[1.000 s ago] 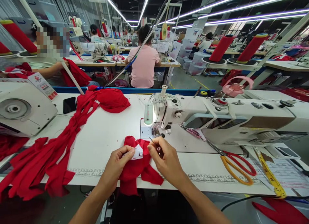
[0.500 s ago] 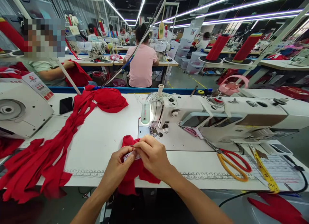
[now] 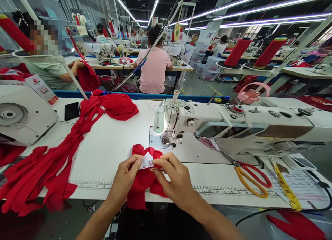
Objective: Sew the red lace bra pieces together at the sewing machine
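Note:
Between my hands, just in front of the sewing machine's needle area, is a red fabric piece (image 3: 141,183) with a small white label (image 3: 146,161) that carries printed marks. My left hand (image 3: 127,172) is closed, pinching the label's left end together with the red cloth. My right hand (image 3: 175,176) has its fingertips at the label's right edge. A thin dark tool (image 3: 157,170) shows between its thumb and fingers; its exact kind is too small to make out. Part of the cloth hangs over the table's front edge.
The white sewing machine (image 3: 202,115) stands behind my hands. To the right lie scissors (image 3: 251,178) with red and orange handles and a yellow tape measure (image 3: 285,186). Long red fabric strips (image 3: 59,153) and a phone (image 3: 72,111) are at left. Co-workers sit beyond.
My right hand has drawn back to the right and its fingers have spread a little. The white label, mostly covered before, now shows between my hands.

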